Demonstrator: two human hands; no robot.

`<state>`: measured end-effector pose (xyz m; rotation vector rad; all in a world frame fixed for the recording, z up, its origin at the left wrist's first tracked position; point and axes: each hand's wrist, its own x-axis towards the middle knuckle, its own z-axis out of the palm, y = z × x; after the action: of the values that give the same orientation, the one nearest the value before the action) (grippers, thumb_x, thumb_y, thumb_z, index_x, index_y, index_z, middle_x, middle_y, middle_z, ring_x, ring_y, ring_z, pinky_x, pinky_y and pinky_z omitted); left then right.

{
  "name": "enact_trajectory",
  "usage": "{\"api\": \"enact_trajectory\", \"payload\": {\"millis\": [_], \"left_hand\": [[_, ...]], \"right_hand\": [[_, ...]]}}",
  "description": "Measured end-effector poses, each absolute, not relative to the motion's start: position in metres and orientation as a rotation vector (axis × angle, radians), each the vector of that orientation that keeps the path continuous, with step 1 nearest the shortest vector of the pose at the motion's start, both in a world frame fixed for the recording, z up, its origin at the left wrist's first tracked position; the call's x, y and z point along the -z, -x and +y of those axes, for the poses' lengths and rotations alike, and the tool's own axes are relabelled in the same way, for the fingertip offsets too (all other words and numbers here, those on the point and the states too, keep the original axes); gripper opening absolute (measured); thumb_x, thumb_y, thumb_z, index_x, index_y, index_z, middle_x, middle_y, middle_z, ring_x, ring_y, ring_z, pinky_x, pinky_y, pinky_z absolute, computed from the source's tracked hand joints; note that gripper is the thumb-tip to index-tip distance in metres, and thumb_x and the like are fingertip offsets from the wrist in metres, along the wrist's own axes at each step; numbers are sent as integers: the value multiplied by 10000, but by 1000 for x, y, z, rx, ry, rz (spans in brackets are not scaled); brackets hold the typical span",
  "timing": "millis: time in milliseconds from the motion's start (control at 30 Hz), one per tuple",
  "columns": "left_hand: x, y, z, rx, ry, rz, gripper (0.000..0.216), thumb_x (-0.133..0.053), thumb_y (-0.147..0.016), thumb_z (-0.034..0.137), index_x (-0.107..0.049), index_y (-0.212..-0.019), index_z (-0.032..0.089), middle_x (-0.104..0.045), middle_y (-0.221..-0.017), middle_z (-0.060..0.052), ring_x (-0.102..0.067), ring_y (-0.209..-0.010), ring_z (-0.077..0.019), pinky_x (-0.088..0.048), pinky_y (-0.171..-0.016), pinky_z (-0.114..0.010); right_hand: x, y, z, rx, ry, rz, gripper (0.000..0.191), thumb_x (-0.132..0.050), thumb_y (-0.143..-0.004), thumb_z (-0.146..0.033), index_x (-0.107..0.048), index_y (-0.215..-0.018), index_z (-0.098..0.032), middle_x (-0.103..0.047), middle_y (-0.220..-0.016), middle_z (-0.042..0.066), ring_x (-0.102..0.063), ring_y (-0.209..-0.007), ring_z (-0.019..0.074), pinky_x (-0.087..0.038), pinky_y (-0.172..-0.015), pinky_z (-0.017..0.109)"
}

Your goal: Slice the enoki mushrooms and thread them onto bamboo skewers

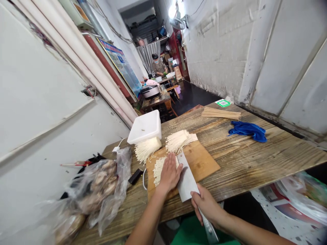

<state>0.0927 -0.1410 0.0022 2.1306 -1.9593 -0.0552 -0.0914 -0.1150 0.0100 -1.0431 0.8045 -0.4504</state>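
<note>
Pressing flat with fingers spread, the left hand (pixel 170 174) held down a bunch of enoki mushrooms (pixel 158 168) on the cutting board (pixel 201 161). The right hand (pixel 206 204) was closed around the handle of a cleaver (pixel 186 180), whose blade lay against the left fingertips, just right of that bunch. Two more enoki bundles (pixel 178 140) lay beyond the hands, beside a white tub (pixel 145 126). Left of the left hand sat a plastic bag (pixel 102 187); far right, a blue cloth (pixel 247 130).
</note>
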Motion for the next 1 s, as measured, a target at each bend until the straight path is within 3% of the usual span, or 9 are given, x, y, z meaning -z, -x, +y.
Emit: {"api": "enact_trajectory", "payload": {"millis": [100,600,1000], "left_hand": [[-9,-90,-139,104,-2147,-1927,684,-172,-974,476,-194,-1479,14,-182,-1555,-221,-104,-1457,-250,-176,-1188,-498],[-47,-99,-120,92,-1918,-1633,636,-171,-977,466,-103,-1527,156,-109,-1598,-88,-94,-1468,-206,-120,-1207,-447],[-164,-93,-149,-97,-1813,-1735,783,-163,-931,637,-124,-1523,126,-103,-1600,-117,-60,-1474,-225,-35,-1202,-443]], "right_hand": [[-14,96,-105,455,1049,791,289,-423,-742,-484,-296,-826,-238,-414,-514,-142,-354,-254,54,-300,-228,174],[-70,93,-95,398,1503,808,64,-343,-891,-286,-325,-870,-229,-350,-489,-112,-450,-302,111,-338,-258,188],[-147,111,-135,567,1483,583,107,-378,-895,-222,-323,-805,-230,-405,-479,-102,-479,-313,95,-327,-288,163]]}}
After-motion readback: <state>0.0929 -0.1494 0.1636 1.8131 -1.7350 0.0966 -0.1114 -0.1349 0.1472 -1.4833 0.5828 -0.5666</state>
